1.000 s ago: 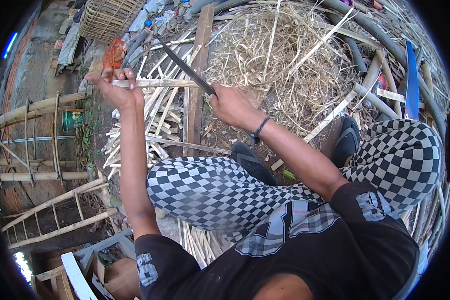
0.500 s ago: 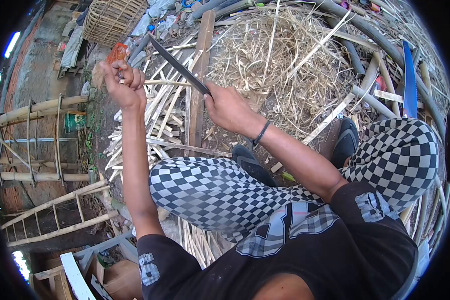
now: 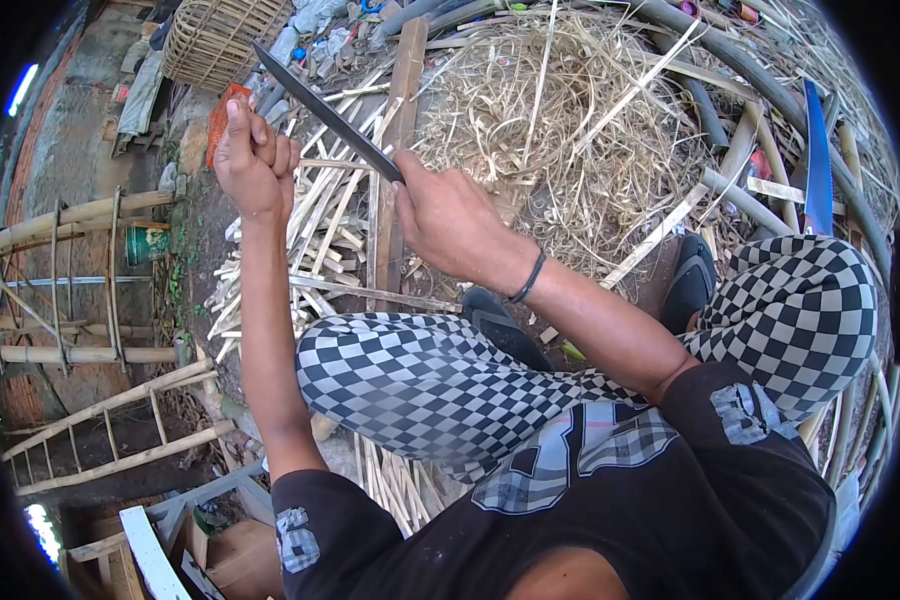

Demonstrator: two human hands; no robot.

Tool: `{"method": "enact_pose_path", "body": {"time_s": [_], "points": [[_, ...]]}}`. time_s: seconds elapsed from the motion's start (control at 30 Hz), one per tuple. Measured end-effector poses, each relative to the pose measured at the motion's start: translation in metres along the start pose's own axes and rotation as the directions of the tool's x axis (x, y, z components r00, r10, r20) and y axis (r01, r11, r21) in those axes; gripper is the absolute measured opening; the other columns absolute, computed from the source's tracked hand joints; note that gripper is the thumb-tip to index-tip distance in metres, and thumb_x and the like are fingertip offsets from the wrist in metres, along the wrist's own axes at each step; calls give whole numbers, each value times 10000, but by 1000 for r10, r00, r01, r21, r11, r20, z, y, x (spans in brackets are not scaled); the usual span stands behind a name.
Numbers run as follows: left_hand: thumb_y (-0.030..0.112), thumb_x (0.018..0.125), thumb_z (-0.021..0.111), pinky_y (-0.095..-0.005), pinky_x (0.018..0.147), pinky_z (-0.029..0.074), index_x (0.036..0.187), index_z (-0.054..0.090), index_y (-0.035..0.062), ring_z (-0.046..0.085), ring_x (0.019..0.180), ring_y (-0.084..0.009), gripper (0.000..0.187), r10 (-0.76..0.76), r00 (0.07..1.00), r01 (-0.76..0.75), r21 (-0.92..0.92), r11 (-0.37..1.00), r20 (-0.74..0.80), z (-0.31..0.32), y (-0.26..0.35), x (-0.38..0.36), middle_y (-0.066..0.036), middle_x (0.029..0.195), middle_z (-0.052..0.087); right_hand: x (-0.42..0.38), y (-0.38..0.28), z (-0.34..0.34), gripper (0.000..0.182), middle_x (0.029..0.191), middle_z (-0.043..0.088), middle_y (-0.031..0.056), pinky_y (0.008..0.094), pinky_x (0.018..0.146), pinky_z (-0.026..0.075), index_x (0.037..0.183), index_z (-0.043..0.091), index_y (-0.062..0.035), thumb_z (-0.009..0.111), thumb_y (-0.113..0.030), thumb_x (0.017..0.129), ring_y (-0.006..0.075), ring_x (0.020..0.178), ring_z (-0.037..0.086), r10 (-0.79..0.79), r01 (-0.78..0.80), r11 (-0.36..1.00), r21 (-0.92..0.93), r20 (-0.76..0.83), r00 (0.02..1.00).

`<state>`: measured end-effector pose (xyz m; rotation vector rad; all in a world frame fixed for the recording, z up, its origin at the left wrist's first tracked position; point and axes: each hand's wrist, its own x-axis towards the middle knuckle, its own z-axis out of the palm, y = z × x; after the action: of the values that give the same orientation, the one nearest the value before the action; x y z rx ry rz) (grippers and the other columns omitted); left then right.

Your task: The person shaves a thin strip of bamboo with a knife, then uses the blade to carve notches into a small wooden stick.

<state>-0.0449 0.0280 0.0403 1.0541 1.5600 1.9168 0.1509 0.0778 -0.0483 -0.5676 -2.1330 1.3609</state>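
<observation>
Work in hand between 10 and 12 o'clock

Watching through the head camera, I find the black-and-white checked fabric trousers [image 3: 400, 385] largest, knees bent out to 8 and 3 o'clock. A broad heap of curled, straw-coloured shavings [image 3: 580, 130] spreads over the ground at 1 o'clock. At 10 o'clock I have a loose pile of pale, split sticks [image 3: 315, 275], beside a long, flat brown wooden plank [image 3: 403, 95] that points between 11 and 12. The tan woven basket [image 3: 215, 42] sits farther out, between 10 and 11; a long blue saw blade [image 3: 819, 165] stands just past 2.

Next comes the long, dark metal knife [image 3: 325, 112], slanting from centre towards 11 o'clock. My bare right grip [image 3: 452, 218], at 12, is clenched round its handle, which the fingers hide. My bare left grip [image 3: 254, 172], at 10, is curled round one end of a thin, pale strip [image 3: 335, 164]. That strip runs across to the blade close by the right grip; whether the edge bites into it, I cannot tell. Smallest is the thin black wristband [image 3: 533, 276].
</observation>
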Motion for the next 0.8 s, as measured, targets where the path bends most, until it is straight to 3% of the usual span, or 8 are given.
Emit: {"method": "enact_pose_path", "body": {"time_s": [0.23, 0.4, 0.47, 0.57, 0.67, 0.8], "points": [[400, 1048, 463, -275, 396, 169, 712, 430, 85, 168, 377, -66, 462, 134, 968, -122, 67, 990, -212, 8, -9, 3, 50, 480, 224, 4, 2, -1, 251, 570, 575, 242, 556, 610, 502, 1145, 467, 57, 473, -116, 963, 469, 579, 611, 29, -29, 1000, -1, 3, 1000], [427, 1037, 476, -274, 388, 189, 717, 426, 86, 194, 367, -66, 471, 158, 966, -141, 94, 985, -204, 16, -7, 2, 47, 482, 241, 4, 4, 4, 219, 567, 578, 225, 548, 592, 500, 1108, 472, 49, 464, -119, 969, 457, 561, 610, 14, -15, 999, -35, -20, 1000], [434, 1033, 481, -273, 387, 194, 717, 425, 87, 200, 365, -66, 473, 163, 967, -148, 90, 985, -196, 16, -6, 1, 47, 485, 248, 4, 14, 14, 223, 582, 589, 220, 545, 585, 497, 1112, 469, 49, 455, -120, 969, 449, 563, 613, 12, -8, 989, -146, 22, 1000], [443, 1027, 490, -271, 387, 195, 719, 424, 89, 200, 366, -64, 474, 163, 975, -150, 97, 984, -152, 16, -4, 1, 46, 490, 258, 6, 26, 13, 239, 607, 600, 226, 544, 590, 498, 1135, 461, 52, 445, -113, 964, 442, 582, 624, 26, -10, 989, -146, 105, 994], [442, 1025, 494, -267, 382, 195, 721, 426, 92, 194, 363, -61, 469, 144, 979, -134, 76, 988, -142, 17, -9, 2, 48, 488, 256, 0, 1, 0, 265, 645, 619, 243, 550, 613, 503, 1152, 468, 61, 464, -86, 932, 449, 633, 644, 32, -19, 991, -133, 94, 995], [419, 1038, 474, -264, 406, 171, 751, 416, 104, 163, 391, -65, 429, 127, 973, -113, 83, 990, -193, 15, -3, -5, 56, 501, 224, -1, 36, 30, 300, 662, 631, 244, 555, 628, 505, 1170, 474, 61, 485, -54, 893, 454, 662, 654, 28, -14, 966, -257, 52, 998]]}}
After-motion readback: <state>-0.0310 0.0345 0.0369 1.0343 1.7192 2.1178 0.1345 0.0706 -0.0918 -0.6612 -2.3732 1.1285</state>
